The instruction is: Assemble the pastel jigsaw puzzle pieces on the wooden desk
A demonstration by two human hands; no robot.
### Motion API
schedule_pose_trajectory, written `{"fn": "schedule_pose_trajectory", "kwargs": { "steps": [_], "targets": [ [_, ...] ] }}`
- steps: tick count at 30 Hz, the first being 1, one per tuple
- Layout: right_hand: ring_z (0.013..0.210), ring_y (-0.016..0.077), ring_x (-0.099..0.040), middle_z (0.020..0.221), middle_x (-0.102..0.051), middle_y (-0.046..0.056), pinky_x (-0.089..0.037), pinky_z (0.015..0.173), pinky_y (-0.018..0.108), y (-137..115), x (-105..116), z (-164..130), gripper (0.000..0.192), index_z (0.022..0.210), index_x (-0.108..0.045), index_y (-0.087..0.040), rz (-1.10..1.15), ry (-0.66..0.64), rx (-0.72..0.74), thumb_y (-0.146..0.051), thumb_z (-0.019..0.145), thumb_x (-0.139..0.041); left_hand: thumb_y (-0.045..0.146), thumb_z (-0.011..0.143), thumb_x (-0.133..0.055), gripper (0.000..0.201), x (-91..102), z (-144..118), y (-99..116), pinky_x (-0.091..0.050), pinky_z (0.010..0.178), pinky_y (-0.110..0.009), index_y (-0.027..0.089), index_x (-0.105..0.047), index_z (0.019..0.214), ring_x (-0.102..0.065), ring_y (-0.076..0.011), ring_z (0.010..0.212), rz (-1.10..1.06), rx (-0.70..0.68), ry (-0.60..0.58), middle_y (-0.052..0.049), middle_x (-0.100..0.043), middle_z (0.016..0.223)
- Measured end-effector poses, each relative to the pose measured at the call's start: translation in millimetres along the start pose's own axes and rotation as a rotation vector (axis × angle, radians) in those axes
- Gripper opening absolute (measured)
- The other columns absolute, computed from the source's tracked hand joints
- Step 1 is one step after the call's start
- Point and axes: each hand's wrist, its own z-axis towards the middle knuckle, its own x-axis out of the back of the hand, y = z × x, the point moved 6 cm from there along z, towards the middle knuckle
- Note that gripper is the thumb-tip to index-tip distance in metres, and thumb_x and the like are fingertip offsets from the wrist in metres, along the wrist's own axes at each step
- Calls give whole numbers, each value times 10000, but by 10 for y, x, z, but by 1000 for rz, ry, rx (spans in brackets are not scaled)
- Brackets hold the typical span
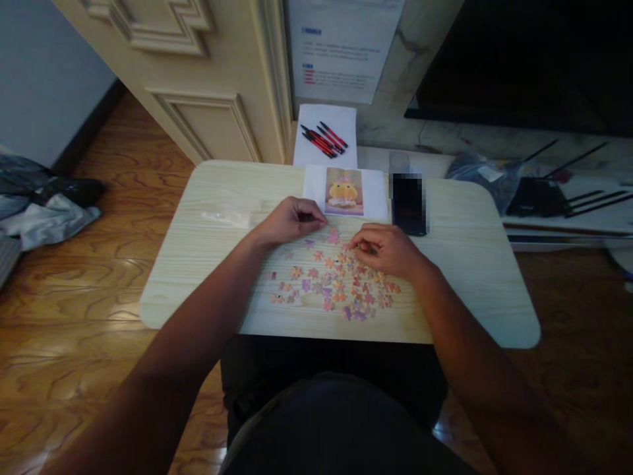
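A pale surface (pixel 475 264) stands on a wood floor (pixel 111 270) by a cabinet (pixel 202 122). Nearside of the picture (pixel 345 191), puzzle pieces (pixel 339 297) lie between and below the left hand (pixel 291 220) and right hand (pixel 390 249), their fingers nearly pinched together; whether they grip anything, I cannot tell.

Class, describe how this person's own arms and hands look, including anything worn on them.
The left hand and right hand are ungloved. The left arm and right arm show no sleeves, watch or bracelet. Rings are too blurred to judge.
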Motion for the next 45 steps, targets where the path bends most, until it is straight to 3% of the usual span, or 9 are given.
{"fn": "schedule_pose_trajectory", "kwargs": {
  "steps": [3,7,20,31,45],
  "targets": [
    [654,155,-558,799,-687,9,-422,660,325,70,137,-30,102,922,-769,-218,-19,127,-43,-221,890,-672,307,884,-844,145,12,-3,-5,-596,740,-291,168,-863,918,-727,-154,774,-29,11,9,-76,-823,874],
    [624,155,-557,766,-691,3,-423,625,319,168,224,-60,84,898,-760,-225,7,185,-114,-256,874,-685,308,865,-852,148,23,-6,2,-603,739,-284,167,-863,909,-731,-150,771,-61,13,20,-74,-822,872],
    [535,126,-500,631,-625,-37,-370,561,294,304,134,-76,154,932,-804,-217,137,142,-189,-268,903,-661,300,832,-883,167,60,-15,-28,-618,736,-281,170,-867,936,-739,-146,761,-77,42,2,-73,-833,886],
    [559,139,-576,654,-706,-9,-419,593,294,279,115,-47,157,902,-801,-207,95,95,-159,-309,908,-682,278,798,-889,149,94,-37,-5,-607,710,-276,174,-867,903,-732,-144,744,-70,64,-33,-70,-828,885],
    [544,133,-576,620,-676,-22,-410,569,282,139,101,-46,156,879,-807,-209,161,27,-127,-297,912,-681,274,812,-884,125,136,-48,-17,-616,748,-280,175,-865,885,-745,-149,774,-71,45,-32,-68,-826,888]
  ]
}}
